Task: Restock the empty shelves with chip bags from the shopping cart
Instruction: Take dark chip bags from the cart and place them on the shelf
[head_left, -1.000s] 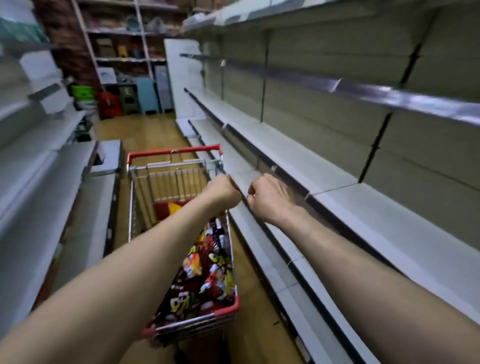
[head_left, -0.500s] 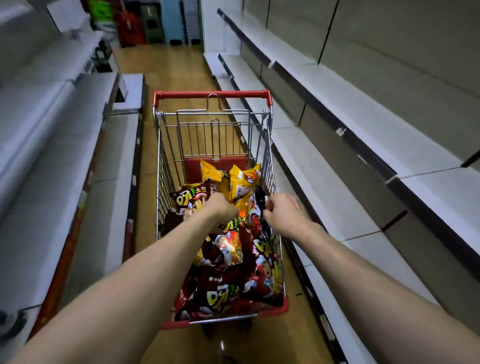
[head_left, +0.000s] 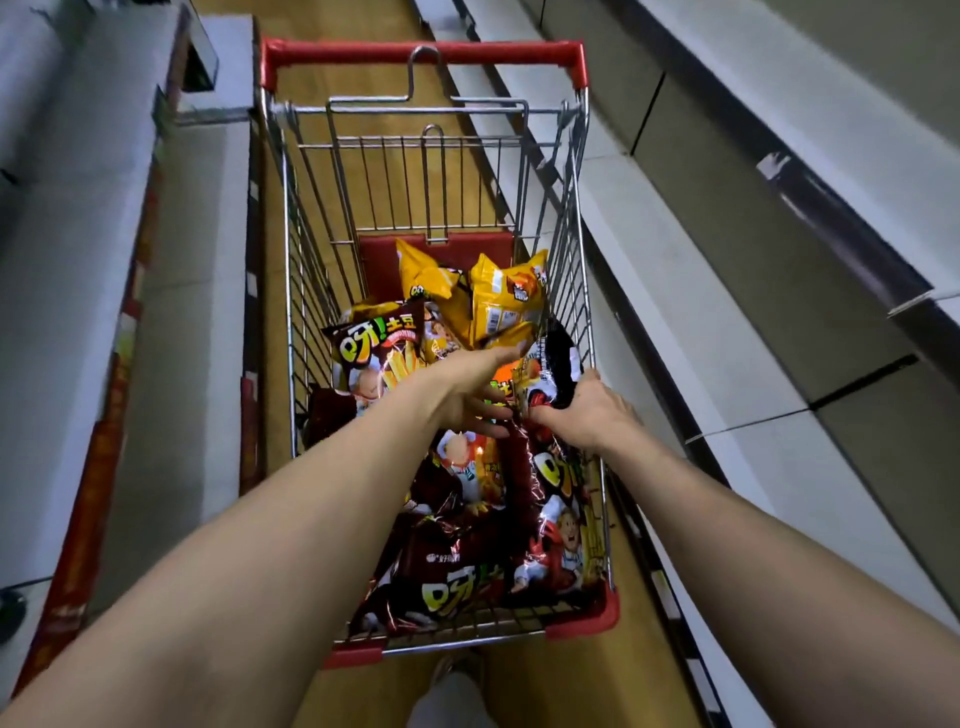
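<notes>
While both your arms reach into the cart (head_left: 426, 52), your left hand (head_left: 467, 400) hovers over the pile mid-cart, grip apart, fingers spread and straight. Your right hand (head_left: 589, 415) is at the cart's right wall, grip clamped on a black bag (head_left: 553, 364), with the thumb at its near edge and the fingers curled over its right side. Chip bags fill the cart: yellow bags (head_left: 498, 296) lean at the far end, one red bag (head_left: 374, 348) is tilted up by the left wall, and more red bags (head_left: 457, 582) are heaped at the near end. The cart stands on a wood floor (head_left: 545, 691) between the right shelves (head_left: 675, 291) and the left shelves (head_left: 52, 312). A shoe (head_left: 457, 667) shows below the cart's near edge.
</notes>
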